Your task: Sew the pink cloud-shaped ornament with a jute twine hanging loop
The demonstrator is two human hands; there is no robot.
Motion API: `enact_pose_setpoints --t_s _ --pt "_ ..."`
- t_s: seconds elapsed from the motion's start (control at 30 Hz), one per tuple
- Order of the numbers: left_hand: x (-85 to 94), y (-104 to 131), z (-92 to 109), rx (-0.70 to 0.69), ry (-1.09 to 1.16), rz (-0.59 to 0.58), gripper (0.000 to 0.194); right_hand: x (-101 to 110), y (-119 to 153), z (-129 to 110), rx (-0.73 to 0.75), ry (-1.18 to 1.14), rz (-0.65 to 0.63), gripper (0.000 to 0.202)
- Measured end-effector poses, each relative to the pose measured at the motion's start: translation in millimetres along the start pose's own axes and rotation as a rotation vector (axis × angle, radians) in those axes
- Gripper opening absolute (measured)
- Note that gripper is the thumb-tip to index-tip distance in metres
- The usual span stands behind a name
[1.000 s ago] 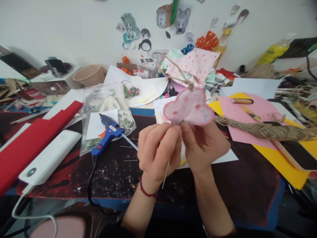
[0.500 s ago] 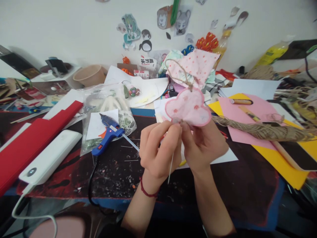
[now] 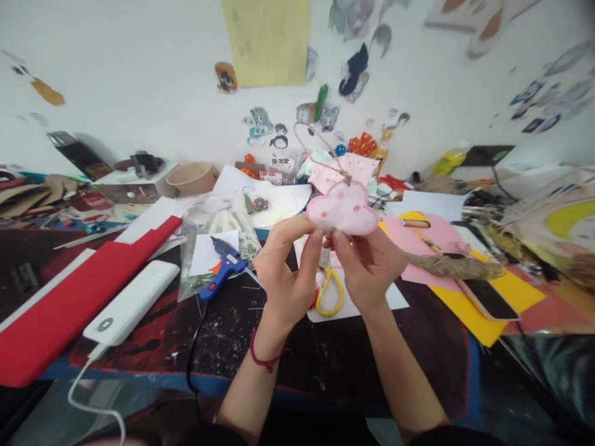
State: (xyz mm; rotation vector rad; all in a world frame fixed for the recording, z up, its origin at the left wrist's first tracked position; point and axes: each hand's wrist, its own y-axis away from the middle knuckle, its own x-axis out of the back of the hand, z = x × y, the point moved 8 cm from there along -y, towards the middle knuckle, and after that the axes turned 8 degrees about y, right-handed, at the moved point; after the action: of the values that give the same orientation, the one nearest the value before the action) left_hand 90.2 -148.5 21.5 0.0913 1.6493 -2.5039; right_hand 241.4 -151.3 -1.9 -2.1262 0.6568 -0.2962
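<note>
A pink cloud-shaped piece of fabric with a darker pink edge and a twine loop at its top is held up over the desk. My left hand, a red cord round its wrist, pinches the cloud's lower left edge between thumb and fingers. A thin pale strand lies by its index finger. My right hand grips the lower edge just beside it, its thumb in front. Below and between the hands, yellow-handled scissors lie on white paper.
On the left are a blue glue gun, a white power bank and red card. Twine, a phone and pink and yellow sheets lie right. Fabric, bottles and a bowl stand along the wall.
The view has tilted up, showing more wall. My left hand's fingers have shifted and its thumb now shows. The thin stick-like strand no longer hangs below it, and the yellow scissors are more visible.
</note>
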Motion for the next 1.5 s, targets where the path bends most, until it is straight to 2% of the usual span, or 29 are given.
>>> enact_pose_setpoints --t_s 0.13,0.23,0.37,0.5,0.67,0.9,1.03,1.2,1.4,1.5 --pt "-2.6 -42.3 28.1 -0.175 -0.062 -0.033 0.022 -4.5 -40.5 -28.4 -0.003 -0.084 -0.028 0.006" --pt "-7.5 -75.2 39.1 -0.257 -0.082 -0.045 0.017 -12.5 -73.2 -39.3 -0.045 -0.183 -0.111 0.004" --pt "-15.1 -112.0 39.6 -0.285 -0.078 -0.055 0.014 -18.6 -111.8 -42.1 -0.097 -0.202 -0.244 0.007" --pt "-23.4 -131.3 33.1 -0.271 -0.052 -0.097 0.012 -16.8 -139.8 -41.4 -0.087 -0.152 -0.339 0.007" --pt "-28.6 -135.8 23.8 -0.227 -0.042 -0.138 0.010 -17.9 -150.3 -32.2 -0.130 -0.122 -0.473 0.009" --pt "-30.7 -131.4 10.2 -0.224 -0.042 -0.210 0.011 -24.4 -148.3 -20.6 -0.104 0.012 -0.490 0.010" --pt "-30.4 -129.3 3.1 -0.233 -0.056 -0.226 0.012 -32.2 -144.7 -15.3 -0.078 0.004 -0.524 0.016" --pt "-30.4 -126.2 -0.9 -0.263 -0.073 -0.230 0.013 -26.1 -139.6 -13.8 -0.001 -0.042 -0.350 0.013" --pt "-33.4 -121.7 -1.4 -0.289 0.033 -0.190 0.022 -16.1 -134.3 -16.9 0.149 0.070 -0.185 0.017" --pt "-38.0 -120.5 1.9 -0.334 0.011 -0.180 0.025 -12.5 -133.3 -17.6 0.166 0.059 -0.153 0.016"
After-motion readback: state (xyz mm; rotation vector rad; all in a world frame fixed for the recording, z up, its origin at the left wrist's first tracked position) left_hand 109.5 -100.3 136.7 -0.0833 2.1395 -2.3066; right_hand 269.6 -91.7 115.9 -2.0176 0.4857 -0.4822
